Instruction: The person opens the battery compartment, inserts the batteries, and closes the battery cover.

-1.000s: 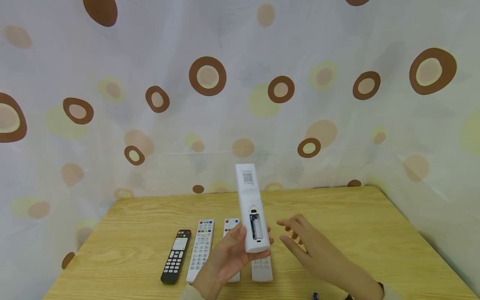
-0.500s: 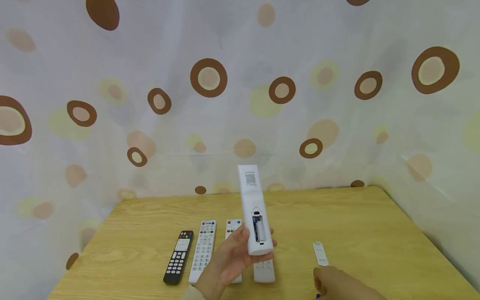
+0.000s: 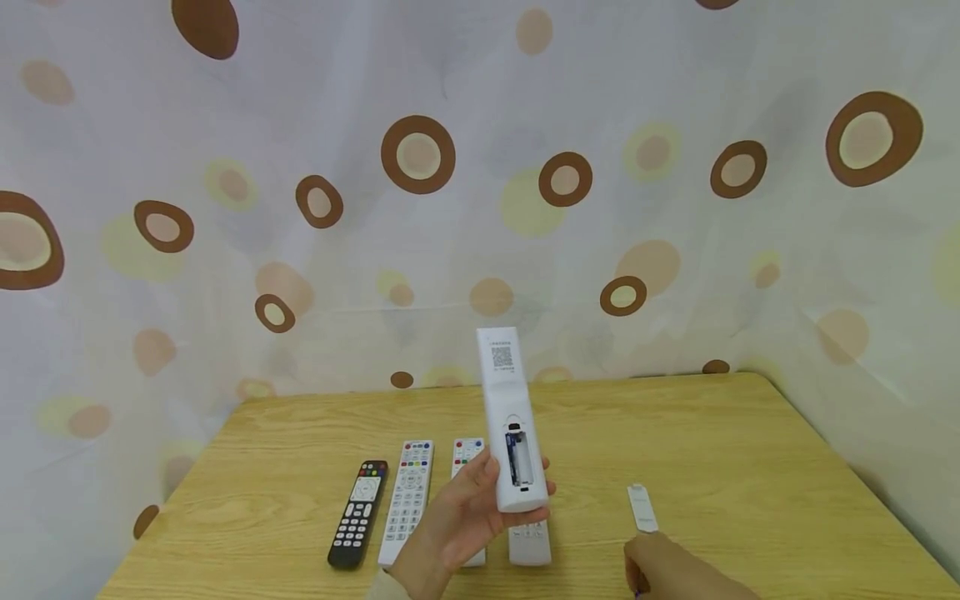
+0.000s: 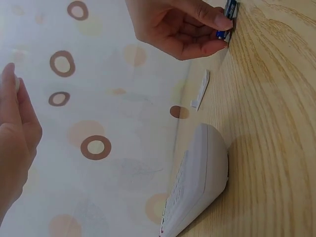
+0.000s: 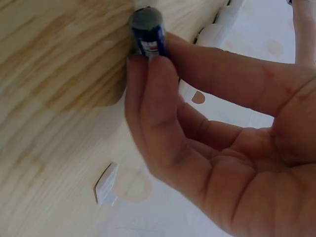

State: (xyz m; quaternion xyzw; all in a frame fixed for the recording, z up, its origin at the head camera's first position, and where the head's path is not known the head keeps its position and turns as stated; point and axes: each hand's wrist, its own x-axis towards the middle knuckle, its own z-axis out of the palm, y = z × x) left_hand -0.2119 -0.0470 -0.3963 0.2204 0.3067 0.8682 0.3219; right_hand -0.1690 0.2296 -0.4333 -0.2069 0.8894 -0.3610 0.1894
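My left hand (image 3: 461, 521) grips the lower end of a white remote control (image 3: 504, 400), raised over the table with its back facing me. Its battery compartment lies uncovered, with one dark blue battery (image 3: 516, 454) on the left side and the right side bare. Low at the right, my right hand (image 3: 675, 567) is near the tabletop. In the right wrist view its thumb and fingers pinch a blue battery (image 5: 148, 34) by the table. Just beyond that hand lies a white battery cover (image 3: 642, 508).
On the wooden table (image 3: 750, 467) a black remote (image 3: 357, 517) and a white remote (image 3: 407, 500) lie left of my left hand. Another white remote (image 3: 468, 450) is partly behind that hand, and one more (image 3: 529, 546) sits below the raised remote. A patterned curtain (image 3: 480, 233) hangs behind.
My right hand has moved down and right from beside the raised remote to the battery on the table, now pinching it. The battery cover has come into view. My left hand stays nearly still.
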